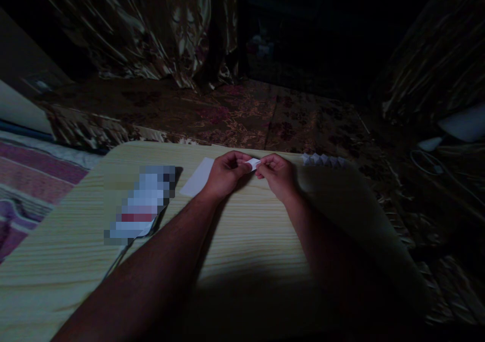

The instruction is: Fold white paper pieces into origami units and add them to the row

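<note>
Near the far edge of the wooden table, a small folded piece of white paper [254,164] is pinched between my two hands. My left hand [228,173] is closed on its left end, thumb in front. On the other end the fingertips of my right hand [276,173] are pressed together. Just left of my left hand lies a flat stack or sheet of white paper [197,177]. To the right, a row of several small folded white paper pieces [324,160] stands along the far edge. Fine folds in the held piece are too small to make out.
A phone-like device [142,203], blurred out by pixels, lies on the left of the table [250,241] with a cable running toward me. Behind the table is a ledge with patterned cloth [242,114]. A white cable [424,162] hangs at the right.
</note>
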`<state>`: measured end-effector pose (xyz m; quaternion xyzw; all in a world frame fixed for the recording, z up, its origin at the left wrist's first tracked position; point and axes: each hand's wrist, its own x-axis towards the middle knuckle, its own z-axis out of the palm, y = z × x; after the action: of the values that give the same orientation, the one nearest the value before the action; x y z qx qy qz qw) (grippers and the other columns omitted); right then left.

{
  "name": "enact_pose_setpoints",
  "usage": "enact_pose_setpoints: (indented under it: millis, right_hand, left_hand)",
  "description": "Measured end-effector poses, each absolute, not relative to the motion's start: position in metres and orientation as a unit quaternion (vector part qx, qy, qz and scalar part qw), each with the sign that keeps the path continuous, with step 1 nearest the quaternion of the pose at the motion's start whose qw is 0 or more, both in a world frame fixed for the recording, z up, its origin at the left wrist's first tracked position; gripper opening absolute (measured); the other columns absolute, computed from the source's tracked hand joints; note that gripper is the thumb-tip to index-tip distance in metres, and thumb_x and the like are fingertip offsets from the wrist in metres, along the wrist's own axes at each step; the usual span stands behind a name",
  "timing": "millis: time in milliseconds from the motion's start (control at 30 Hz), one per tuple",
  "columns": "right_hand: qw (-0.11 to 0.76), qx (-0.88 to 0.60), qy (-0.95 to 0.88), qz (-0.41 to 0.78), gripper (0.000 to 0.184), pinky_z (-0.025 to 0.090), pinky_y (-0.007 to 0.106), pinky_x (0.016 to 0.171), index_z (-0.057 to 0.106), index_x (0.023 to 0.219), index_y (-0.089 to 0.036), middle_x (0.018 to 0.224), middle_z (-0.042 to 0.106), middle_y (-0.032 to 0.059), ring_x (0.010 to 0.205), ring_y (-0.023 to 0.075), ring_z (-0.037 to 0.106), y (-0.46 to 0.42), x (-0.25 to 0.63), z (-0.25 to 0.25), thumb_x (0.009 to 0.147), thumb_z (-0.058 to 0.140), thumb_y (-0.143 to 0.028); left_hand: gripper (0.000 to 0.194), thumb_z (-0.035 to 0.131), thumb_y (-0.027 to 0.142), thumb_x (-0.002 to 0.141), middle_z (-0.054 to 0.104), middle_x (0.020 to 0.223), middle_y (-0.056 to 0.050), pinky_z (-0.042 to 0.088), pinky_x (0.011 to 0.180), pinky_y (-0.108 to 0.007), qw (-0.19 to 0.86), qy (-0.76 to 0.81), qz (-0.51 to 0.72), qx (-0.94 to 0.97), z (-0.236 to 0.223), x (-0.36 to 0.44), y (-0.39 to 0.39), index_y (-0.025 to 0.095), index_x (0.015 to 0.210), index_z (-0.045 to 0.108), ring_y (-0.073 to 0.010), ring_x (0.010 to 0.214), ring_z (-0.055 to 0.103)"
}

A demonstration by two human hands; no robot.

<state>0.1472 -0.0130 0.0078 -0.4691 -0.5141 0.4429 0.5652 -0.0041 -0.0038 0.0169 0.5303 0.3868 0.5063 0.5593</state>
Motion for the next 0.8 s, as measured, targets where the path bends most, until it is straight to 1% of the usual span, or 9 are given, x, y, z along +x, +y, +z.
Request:
enact_pose_setpoints:
  millis: [100, 200, 333, 467, 533, 667, 733, 800]
  right_hand:
    - [0.567, -0.472, -0.506, 0.447, 0.018, 0.05, 0.024, 0.055, 0.056, 0.077, -0.018, 0.062, 0.063, -0.0016, 0.055, 0.0114, 0.061, -0.0126, 0.1468, 0.0077, 0.07, 0.066, -0.031]
    - [0.568, -0.465, -0.507, 0.452, 0.017, 0.05, 0.024, 0.054, 0.056, 0.077, -0.018, 0.061, 0.063, -0.0014, 0.054, 0.0113, 0.061, -0.0126, 0.1466, 0.0075, 0.07, 0.066, -0.029]
    - [0.56, -0.464, -0.513, 0.456, 0.018, 0.051, 0.024, 0.056, 0.055, 0.08, -0.018, 0.064, 0.063, -0.0012, 0.056, 0.0117, 0.061, -0.0132, 0.1458, 0.0081, 0.071, 0.065, -0.03]
    - [0.576, -0.46, -0.533, 0.415, 0.026, 0.049, 0.023, 0.058, 0.053, 0.089, -0.021, 0.077, 0.063, -0.0015, 0.067, 0.0117, 0.062, -0.0167, 0.1442, 0.0117, 0.068, 0.067, -0.026]
    - [0.573, -0.46, -0.556, 0.389, 0.024, 0.048, 0.022, 0.058, 0.054, 0.09, -0.022, 0.081, 0.063, -0.0013, 0.069, 0.0111, 0.061, -0.0189, 0.1434, 0.013, 0.069, 0.065, -0.025]
    - [0.545, -0.461, -0.587, 0.382, 0.013, 0.043, 0.021, 0.055, 0.058, 0.085, -0.02, 0.071, 0.062, -0.0017, 0.062, 0.0105, 0.057, -0.0198, 0.1424, 0.0101, 0.073, 0.061, -0.026]
    - [0.551, -0.455, -0.586, 0.382, 0.012, 0.042, 0.021, 0.053, 0.058, 0.083, -0.02, 0.068, 0.06, -0.0022, 0.06, 0.0103, 0.056, -0.0177, 0.1424, 0.0067, 0.073, 0.062, -0.026]
    - [0.56, -0.453, -0.58, 0.38, 0.013, 0.045, 0.022, 0.055, 0.059, 0.083, -0.02, 0.068, 0.061, -0.0022, 0.06, 0.0104, 0.057, -0.0151, 0.1425, 0.0035, 0.072, 0.063, -0.025]
  left_hand:
    - [0.038, 0.079, 0.03, 0.061, 0.068, 0.086, -0.005, 0.048, 0.069, -0.027, 0.569, 0.366, 0.511, 0.53, 0.0177, -0.0026, -0.0045, 0.015, 0.093, 0.065, -0.0143, 0.072, 0.062]
    - [0.035, 0.079, 0.028, 0.061, 0.068, 0.087, -0.006, 0.048, 0.073, -0.027, 0.55, 0.36, 0.521, 0.544, 0.0168, -0.0016, -0.0037, 0.014, 0.089, 0.065, -0.0142, 0.075, 0.062]
    - [0.034, 0.077, 0.03, 0.063, 0.069, 0.086, -0.006, 0.049, 0.07, -0.028, 0.536, 0.373, 0.518, 0.553, 0.0138, -0.002, -0.0021, 0.014, 0.09, 0.064, -0.0144, 0.072, 0.062]
    - [0.032, 0.077, 0.031, 0.063, 0.069, 0.084, -0.005, 0.049, 0.069, -0.027, 0.506, 0.407, 0.531, 0.545, 0.0109, -0.0032, -0.001, 0.015, 0.087, 0.065, -0.0147, 0.071, 0.062]
    - [0.029, 0.076, 0.03, 0.063, 0.069, 0.084, -0.005, 0.048, 0.068, -0.026, 0.492, 0.412, 0.535, 0.549, 0.0103, -0.0038, -0.0007, 0.015, 0.086, 0.066, -0.0142, 0.071, 0.061]
    - [0.027, 0.074, 0.029, 0.066, 0.069, 0.085, -0.005, 0.046, 0.067, -0.024, 0.481, 0.41, 0.526, 0.569, 0.0109, -0.0047, -0.0009, 0.015, 0.088, 0.069, -0.0132, 0.071, 0.06]
    - [0.027, 0.074, 0.028, 0.066, 0.069, 0.086, -0.005, 0.046, 0.067, -0.024, 0.485, 0.407, 0.523, 0.57, 0.0116, -0.0047, -0.0012, 0.014, 0.089, 0.069, -0.0135, 0.072, 0.061]
    - [0.029, 0.074, 0.026, 0.065, 0.07, 0.086, -0.005, 0.047, 0.067, -0.024, 0.491, 0.405, 0.523, 0.567, 0.0123, -0.0044, -0.0018, 0.014, 0.091, 0.069, -0.0136, 0.072, 0.061]
